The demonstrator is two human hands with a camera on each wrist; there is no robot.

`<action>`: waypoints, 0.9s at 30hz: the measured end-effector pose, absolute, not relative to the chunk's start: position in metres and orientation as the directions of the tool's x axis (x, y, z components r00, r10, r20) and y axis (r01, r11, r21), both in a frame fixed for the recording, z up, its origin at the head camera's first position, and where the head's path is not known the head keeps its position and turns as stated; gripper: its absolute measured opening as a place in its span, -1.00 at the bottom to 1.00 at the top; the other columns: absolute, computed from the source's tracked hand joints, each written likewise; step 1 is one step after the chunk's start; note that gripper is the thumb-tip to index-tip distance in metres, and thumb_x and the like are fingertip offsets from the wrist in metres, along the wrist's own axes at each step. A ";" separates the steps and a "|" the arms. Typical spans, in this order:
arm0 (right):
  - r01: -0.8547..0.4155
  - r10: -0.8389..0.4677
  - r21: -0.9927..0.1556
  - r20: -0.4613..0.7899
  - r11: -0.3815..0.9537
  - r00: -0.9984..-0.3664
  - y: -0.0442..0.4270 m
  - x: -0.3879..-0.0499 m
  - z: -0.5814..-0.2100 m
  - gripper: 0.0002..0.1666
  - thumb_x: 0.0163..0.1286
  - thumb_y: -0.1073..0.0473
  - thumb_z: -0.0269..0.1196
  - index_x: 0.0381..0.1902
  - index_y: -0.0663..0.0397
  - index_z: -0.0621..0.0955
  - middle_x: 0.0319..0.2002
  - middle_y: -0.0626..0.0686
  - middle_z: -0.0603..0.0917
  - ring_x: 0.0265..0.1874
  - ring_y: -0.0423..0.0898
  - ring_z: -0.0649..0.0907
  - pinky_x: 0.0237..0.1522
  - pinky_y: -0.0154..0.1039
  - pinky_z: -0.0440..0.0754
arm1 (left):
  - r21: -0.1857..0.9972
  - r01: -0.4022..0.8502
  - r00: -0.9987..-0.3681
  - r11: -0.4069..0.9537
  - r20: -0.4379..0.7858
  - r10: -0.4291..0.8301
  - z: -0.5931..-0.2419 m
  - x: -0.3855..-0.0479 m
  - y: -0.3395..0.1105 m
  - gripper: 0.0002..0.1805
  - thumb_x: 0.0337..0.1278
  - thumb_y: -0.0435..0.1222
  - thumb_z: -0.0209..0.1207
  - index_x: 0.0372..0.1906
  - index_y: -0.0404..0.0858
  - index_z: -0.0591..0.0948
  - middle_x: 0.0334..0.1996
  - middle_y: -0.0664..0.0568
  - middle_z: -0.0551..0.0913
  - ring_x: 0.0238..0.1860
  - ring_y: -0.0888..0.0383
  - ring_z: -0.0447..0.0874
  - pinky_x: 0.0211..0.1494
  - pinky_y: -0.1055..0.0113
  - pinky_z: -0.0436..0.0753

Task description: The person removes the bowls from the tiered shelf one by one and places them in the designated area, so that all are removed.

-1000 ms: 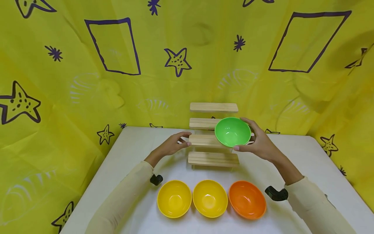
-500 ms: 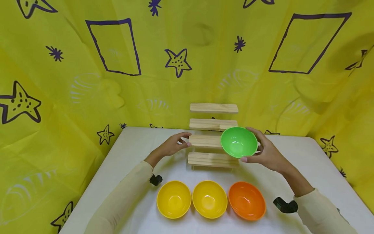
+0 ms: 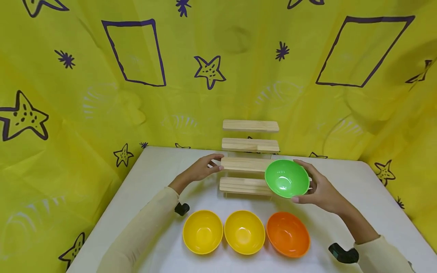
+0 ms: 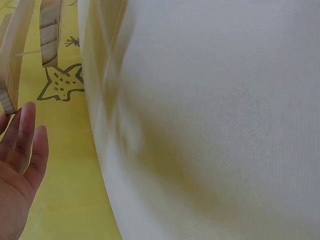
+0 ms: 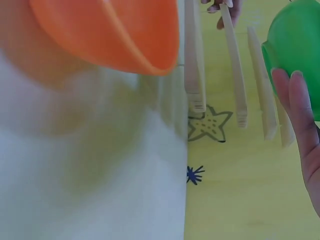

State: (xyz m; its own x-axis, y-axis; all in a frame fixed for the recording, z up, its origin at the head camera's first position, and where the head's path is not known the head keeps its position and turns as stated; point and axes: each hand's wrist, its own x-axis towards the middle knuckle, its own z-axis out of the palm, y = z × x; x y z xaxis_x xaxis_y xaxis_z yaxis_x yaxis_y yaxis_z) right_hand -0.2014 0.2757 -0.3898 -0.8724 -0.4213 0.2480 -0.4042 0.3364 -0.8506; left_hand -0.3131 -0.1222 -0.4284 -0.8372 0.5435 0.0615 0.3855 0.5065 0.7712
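Note:
A green bowl (image 3: pixel 287 178) is held by its right rim in my right hand (image 3: pixel 322 191), thumb at the near edge and fingers behind. It hangs in the air, tilted toward me, in front of the right end of a tiered wooden shelf stand (image 3: pixel 249 164). In the right wrist view, two fingers (image 5: pixel 300 100) lie along the bowl's outside. My left hand (image 3: pixel 201 168) holds the left end of the stand's second board from the bottom between thumb and fingers. In the left wrist view, its fingertips (image 4: pixel 29 111) meet the board's end.
Two yellow bowls (image 3: pixel 203 232) and an orange bowl (image 3: pixel 288 234) stand in a row on the white table (image 3: pixel 164 242), nearer than the stand. A yellow patterned curtain (image 3: pixel 239 91) encloses the table's back and sides.
My right hand has carried the green bowl right, down and toward me, away from the middle boards. My left hand has stayed at the stand.

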 end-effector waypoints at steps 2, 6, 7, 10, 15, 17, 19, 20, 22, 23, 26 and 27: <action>-0.404 -0.421 -0.850 0.248 0.337 -0.873 0.279 -0.198 -0.393 0.22 0.03 0.48 0.49 0.56 0.11 0.10 0.22 -0.13 0.31 -0.14 -0.25 0.68 -0.29 -0.20 0.77 | 0.768 0.388 -0.836 0.509 0.061 0.545 -0.428 -0.314 -0.122 -0.38 0.43 -0.10 0.18 0.47 -0.20 0.36 0.33 -0.16 0.49 0.15 -0.03 0.62 0.06 0.17 0.66; -0.391 -0.414 -0.855 0.237 0.340 -0.879 0.285 -0.193 -0.399 0.22 0.04 0.50 0.48 0.56 0.10 0.09 0.23 -0.20 0.29 -0.13 -0.26 0.67 -0.28 -0.21 0.77 | 0.770 0.388 -0.835 0.507 0.060 0.548 -0.428 -0.315 -0.122 -0.38 0.43 -0.11 0.18 0.48 -0.21 0.36 0.33 -0.16 0.49 0.15 -0.04 0.62 0.06 0.17 0.66; -0.385 -0.413 -0.858 0.232 0.341 -0.881 0.287 -0.192 -0.399 0.22 0.04 0.50 0.47 0.57 0.09 0.08 0.24 -0.22 0.29 -0.13 -0.27 0.67 -0.28 -0.21 0.77 | 0.769 0.390 -0.834 0.507 0.062 0.548 -0.428 -0.316 -0.122 -0.38 0.44 -0.11 0.18 0.48 -0.21 0.35 0.33 -0.17 0.49 0.15 -0.04 0.62 0.07 0.16 0.65; -0.374 -0.413 -0.863 0.220 0.340 -0.884 0.292 -0.189 -0.401 0.23 0.05 0.51 0.46 0.57 0.11 0.06 0.24 -0.25 0.29 -0.12 -0.28 0.67 -0.26 -0.20 0.77 | 0.768 0.390 -0.835 0.508 0.062 0.547 -0.428 -0.316 -0.123 -0.38 0.44 -0.10 0.17 0.49 -0.20 0.35 0.33 -0.17 0.49 0.15 -0.06 0.62 0.08 0.15 0.65; -0.370 -0.419 -0.870 0.218 0.326 -0.881 0.299 -0.182 -0.405 0.23 0.05 0.53 0.45 0.57 0.14 0.05 0.25 -0.27 0.28 -0.10 -0.30 0.68 -0.26 -0.18 0.77 | 0.769 0.375 -0.841 0.518 0.047 0.539 -0.429 -0.316 -0.123 -0.38 0.43 -0.11 0.18 0.48 -0.18 0.36 0.33 -0.15 0.49 0.16 -0.04 0.61 0.10 0.15 0.65; -0.370 -0.417 -0.871 0.219 0.324 -0.882 0.301 -0.179 -0.407 0.22 0.05 0.54 0.44 0.57 0.15 0.05 0.26 -0.28 0.27 -0.10 -0.31 0.67 -0.27 -0.19 0.77 | 0.771 0.371 -0.842 0.518 0.044 0.537 -0.429 -0.315 -0.123 -0.39 0.43 -0.11 0.18 0.48 -0.18 0.36 0.33 -0.15 0.49 0.16 -0.03 0.61 0.10 0.16 0.65; -0.368 -0.414 -0.870 0.217 0.328 -0.884 0.303 -0.177 -0.408 0.22 0.05 0.54 0.44 0.57 0.18 0.05 0.26 -0.29 0.27 -0.09 -0.32 0.67 -0.27 -0.19 0.77 | 0.772 0.372 -0.842 0.515 0.047 0.538 -0.430 -0.315 -0.123 -0.38 0.43 -0.10 0.18 0.48 -0.18 0.36 0.32 -0.14 0.49 0.15 -0.03 0.61 0.09 0.16 0.65; -0.363 -0.412 -0.872 0.214 0.328 -0.886 0.304 -0.176 -0.409 0.22 0.05 0.55 0.44 0.57 0.17 0.05 0.26 -0.29 0.27 -0.09 -0.32 0.66 -0.26 -0.19 0.77 | 0.773 0.374 -0.841 0.513 0.050 0.538 -0.430 -0.315 -0.123 -0.38 0.43 -0.10 0.18 0.48 -0.18 0.36 0.32 -0.14 0.49 0.15 -0.03 0.61 0.08 0.16 0.65; -0.357 -0.406 -0.872 0.208 0.335 -0.890 0.307 -0.173 -0.410 0.22 0.05 0.54 0.44 0.57 0.13 0.06 0.26 -0.30 0.27 -0.08 -0.33 0.66 -0.26 -0.20 0.77 | 0.771 0.382 -0.839 0.510 0.059 0.541 -0.430 -0.315 -0.123 -0.38 0.44 -0.08 0.17 0.48 -0.19 0.36 0.32 -0.15 0.49 0.14 -0.03 0.62 0.07 0.17 0.65; -0.355 -0.404 -0.871 0.207 0.339 -0.891 0.308 -0.172 -0.411 0.23 0.05 0.55 0.43 0.58 0.10 0.06 0.27 -0.30 0.27 -0.08 -0.32 0.65 -0.25 -0.21 0.76 | 0.768 0.386 -0.838 0.510 0.062 0.541 -0.431 -0.315 -0.123 -0.37 0.44 -0.08 0.17 0.48 -0.19 0.36 0.32 -0.16 0.49 0.14 -0.03 0.62 0.06 0.17 0.65; -0.349 -0.396 -0.872 0.203 0.344 -0.896 0.311 -0.168 -0.414 0.23 0.05 0.55 0.43 0.58 0.05 0.08 0.27 -0.32 0.27 -0.09 -0.32 0.65 -0.24 -0.23 0.76 | 0.759 0.400 -0.836 0.514 0.072 0.545 -0.432 -0.315 -0.123 -0.37 0.44 -0.07 0.16 0.48 -0.22 0.35 0.31 -0.17 0.50 0.12 -0.02 0.62 0.03 0.20 0.66; -0.350 -0.395 -0.870 0.204 0.347 -0.896 0.312 -0.167 -0.415 0.23 0.05 0.55 0.43 0.58 0.04 0.08 0.27 -0.32 0.27 -0.09 -0.32 0.66 -0.24 -0.24 0.76 | 0.758 0.401 -0.835 0.514 0.072 0.545 -0.432 -0.315 -0.123 -0.37 0.45 -0.07 0.16 0.48 -0.22 0.35 0.31 -0.17 0.49 0.12 -0.02 0.62 0.02 0.20 0.66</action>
